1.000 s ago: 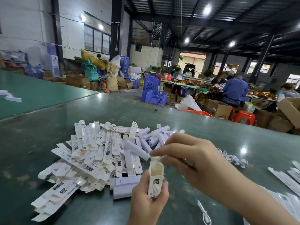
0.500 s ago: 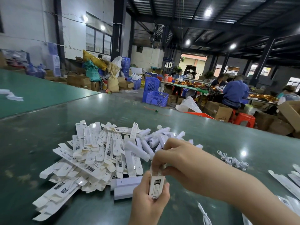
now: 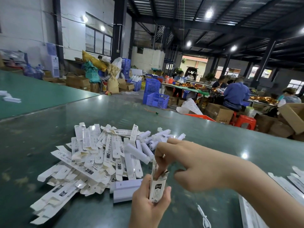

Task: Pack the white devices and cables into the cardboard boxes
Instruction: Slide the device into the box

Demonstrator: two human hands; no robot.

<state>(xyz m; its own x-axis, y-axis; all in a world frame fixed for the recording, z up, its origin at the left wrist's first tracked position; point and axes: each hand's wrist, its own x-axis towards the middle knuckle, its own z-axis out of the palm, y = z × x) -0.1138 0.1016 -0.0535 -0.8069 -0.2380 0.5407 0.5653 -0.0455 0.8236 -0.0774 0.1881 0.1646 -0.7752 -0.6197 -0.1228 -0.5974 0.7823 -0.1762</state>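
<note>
Cardboard box point(image 3: 157, 188) stands upright in the left hand point(image 3: 148, 206), whose grip wraps it. Right hand point(image 3: 194, 165) above pinches into its open top; flat boxes point(image 3: 92, 160) lie left on the worktop point(image 3: 213, 139).

Left grip point(image 3: 148, 204): nearest the viewer, around an upright box point(image 3: 157, 188). Right grip point(image 3: 194, 167): directly above and right of it, fingers apparently inside the box mouth. Heap of flat boxes point(image 3: 85, 163): on the tabletop point(image 3: 213, 140), left of both grips. Devices point(image 3: 153, 139): behind the grips, beside the heap. Cable point(image 3: 203, 216): on the tabletop, right of the left grip.
</note>
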